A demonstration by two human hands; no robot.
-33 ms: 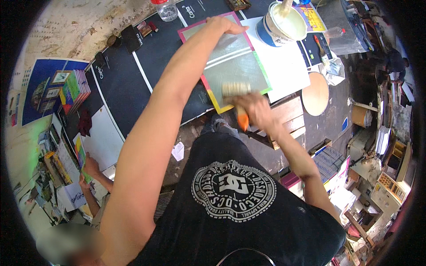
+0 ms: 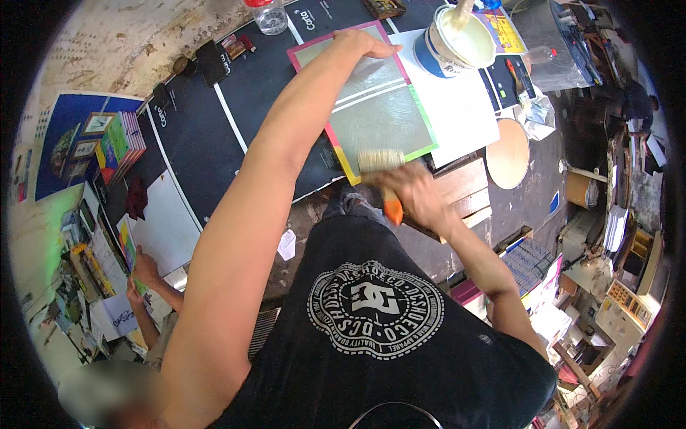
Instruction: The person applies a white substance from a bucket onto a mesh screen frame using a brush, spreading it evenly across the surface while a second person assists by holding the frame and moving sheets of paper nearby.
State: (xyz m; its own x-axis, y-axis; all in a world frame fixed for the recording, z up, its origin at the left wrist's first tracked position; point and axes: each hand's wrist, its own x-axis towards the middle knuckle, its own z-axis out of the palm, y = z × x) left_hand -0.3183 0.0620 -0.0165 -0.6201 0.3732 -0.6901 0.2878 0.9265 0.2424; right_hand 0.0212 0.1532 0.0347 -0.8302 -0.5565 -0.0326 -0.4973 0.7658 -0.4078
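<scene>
1. The hands are working apart: the left is resting on the far end of a colour-bordered sheet [image 2: 382, 121]; whether its fingers are pinching, I can't tell. If the left hand [image 2: 364, 44] is pressing lightly, the sheet could slip.
2. The right hand [image 2: 418, 194] is gripping a brush [image 2: 381, 159] at the near edge; overrunning there could smear.
3. The sheet is lying on the dark table [image 2: 187, 107]; a bucket [image 2: 437, 57] is standing close by.
4. Leftward, another person [image 2: 146, 270] is handling a colourful card [image 2: 127, 243].
</scene>
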